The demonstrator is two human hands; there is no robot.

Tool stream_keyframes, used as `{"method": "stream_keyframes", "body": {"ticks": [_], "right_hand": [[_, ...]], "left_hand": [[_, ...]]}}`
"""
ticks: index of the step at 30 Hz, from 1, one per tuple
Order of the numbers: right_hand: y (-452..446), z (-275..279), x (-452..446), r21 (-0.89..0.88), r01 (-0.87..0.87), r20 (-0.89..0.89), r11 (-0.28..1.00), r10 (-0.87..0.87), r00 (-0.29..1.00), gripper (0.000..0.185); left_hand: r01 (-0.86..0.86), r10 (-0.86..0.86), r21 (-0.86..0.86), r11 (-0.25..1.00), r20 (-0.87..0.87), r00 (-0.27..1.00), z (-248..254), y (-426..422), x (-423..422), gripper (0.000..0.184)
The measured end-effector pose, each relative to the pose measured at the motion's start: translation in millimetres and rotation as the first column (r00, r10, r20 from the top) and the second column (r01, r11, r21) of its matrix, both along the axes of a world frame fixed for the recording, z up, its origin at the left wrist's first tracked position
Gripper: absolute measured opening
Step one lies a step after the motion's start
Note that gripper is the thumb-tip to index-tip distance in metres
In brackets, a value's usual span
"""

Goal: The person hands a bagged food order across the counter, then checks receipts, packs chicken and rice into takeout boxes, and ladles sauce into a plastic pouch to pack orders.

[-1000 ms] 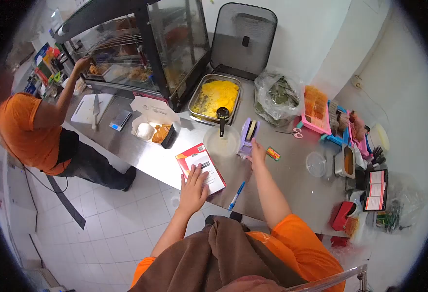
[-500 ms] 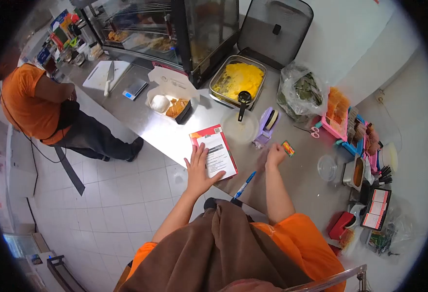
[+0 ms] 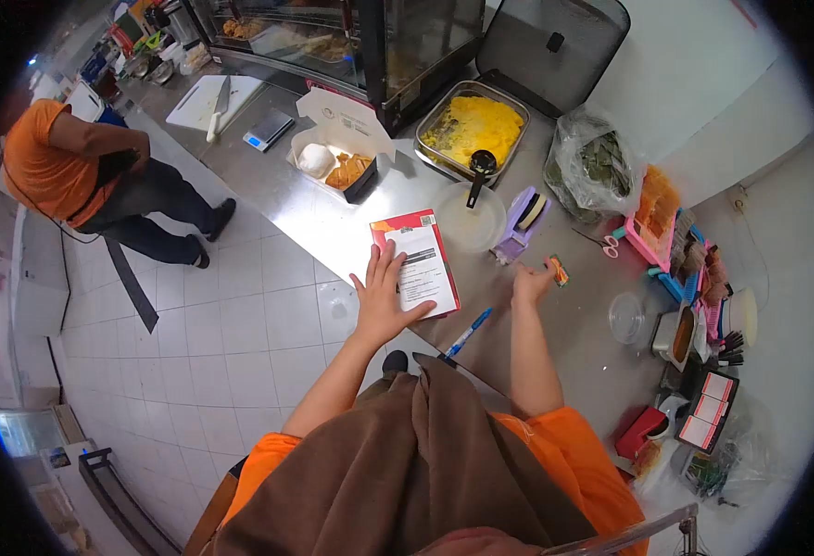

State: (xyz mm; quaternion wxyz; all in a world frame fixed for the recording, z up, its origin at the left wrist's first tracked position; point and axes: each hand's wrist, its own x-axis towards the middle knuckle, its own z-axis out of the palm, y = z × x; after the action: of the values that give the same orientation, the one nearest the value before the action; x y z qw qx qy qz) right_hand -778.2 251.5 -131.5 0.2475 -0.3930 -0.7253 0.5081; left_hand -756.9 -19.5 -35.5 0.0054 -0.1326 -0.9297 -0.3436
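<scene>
My left hand (image 3: 384, 301) lies with spread fingers on a white printed sheet (image 3: 418, 259), which rests on a red box (image 3: 448, 280) at the counter's front edge. My right hand (image 3: 532, 283) has its fingers drawn together beside a small orange and green packet (image 3: 560, 271); the fingertips touch its left end. Just behind that hand stands a purple tape dispenser (image 3: 522, 225). A blue pen (image 3: 469, 332) lies between my hands. Left of the dispenser is a round translucent lid (image 3: 470, 218) with a black scoop (image 3: 481, 174) over its rim.
An open food box (image 3: 337, 167), scale (image 3: 268, 130) and knife on a cutting board (image 3: 198, 109) stand leftward. Behind is a tray of yellow food (image 3: 476, 125). Scissors (image 3: 609, 246), pink basket (image 3: 652, 236) and red dispenser (image 3: 641, 429) are rightward. Another person (image 3: 64, 171) stands at far left.
My right hand has left the purple tape dispenser and moved right to the small packet. My left hand's fingers have spread on the sheet. The other person's arm has come down from the display case.
</scene>
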Motion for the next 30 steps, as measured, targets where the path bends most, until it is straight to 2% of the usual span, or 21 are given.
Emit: {"method": "stream_keyframes", "body": {"ticks": [2,3,5,6,7,8,9,10,12,15,18,21,24,27,30], "right_hand": [[14,-3,7,0.164,0.054,0.152,0.985,-0.079,0.985,0.058],[8,7,7,0.149,-0.089,0.042,0.985,0.084,0.996,0.058],[-16,40,16,0.163,-0.375,-0.158,0.912,0.4,0.903,0.059],[-27,52,12,0.227,-0.587,-0.156,0.777,0.624,0.766,0.059],[-43,75,8,0.189,-0.751,-0.107,0.633,0.773,0.625,0.061],[-58,99,3,0.133,-0.878,-0.068,0.459,0.888,0.454,0.062],[-75,127,-2,-0.028,-0.952,-0.023,0.306,0.951,0.307,0.065],[-86,133,-10,0.16,-0.955,0.184,0.251,0.943,0.278,0.066],[-101,140,-23,0.455,-0.89,0.563,0.011,0.771,0.297,0.068],[-100,134,-34,0.406,-0.914,0.655,0.021,0.69,0.307,0.073],[-86,135,-33,0.193,-0.948,0.425,0.254,0.849,0.314,0.079],[-79,127,-28,0.146,-0.905,0.292,0.4,0.856,0.426,0.081],[-63,81,-24,-0.126,-0.868,-0.117,0.48,0.862,0.493,0.08],[-65,48,-18,-0.478,-0.705,-0.15,0.524,0.742,0.654,0.076],[-73,25,4,-0.488,-0.661,-0.138,0.57,0.697,0.704,0.054]], "left_hand": [[0.008,-0.008,0.01,1.0,0.001,1.0,0,-1,-1,0.089],[0.006,-0.006,0.001,1.0,-0.003,1.0,0,-1,-4,0.089],[-0.003,0.003,-0.015,1.0,0.01,1.0,-2,-1,-1,0.089],[-0.006,0.005,0.003,1.0,0.009,1.0,-4,-2,1,0.089],[-0.005,0.005,0.02,1.0,0.006,1.0,-6,-2,0,0.089],[-0.002,0.002,0.037,0.999,-0.002,1.0,-6,-2,-1,0.089],[0.0,0.0,0.033,0.999,0.0,1.0,-6,-1,-1,0.089],[-0.001,0.001,0.03,1.0,0.001,1.0,-6,-1,0,0.089],[-0.003,0.003,0.013,1.0,0.007,1.0,-6,-1,0,0.089],[-0.007,0.008,-0.029,1.0,0.026,1.0,-5,-2,0,0.089],[0.001,0.002,-0.064,0.998,0.041,0.999,-1,-2,0,0.089],[0.002,0.002,-0.082,0.997,0.045,0.999,-1,-2,-1,0.089],[0.003,0.001,-0.085,0.996,0.039,0.999,2,-3,0,0.089],[0.008,-0.005,-0.072,0.997,0.044,0.999,6,-3,1,0.09],[0.02,-0.019,-0.028,0.999,0.022,1.0,4,-4,1,0.087]]}}
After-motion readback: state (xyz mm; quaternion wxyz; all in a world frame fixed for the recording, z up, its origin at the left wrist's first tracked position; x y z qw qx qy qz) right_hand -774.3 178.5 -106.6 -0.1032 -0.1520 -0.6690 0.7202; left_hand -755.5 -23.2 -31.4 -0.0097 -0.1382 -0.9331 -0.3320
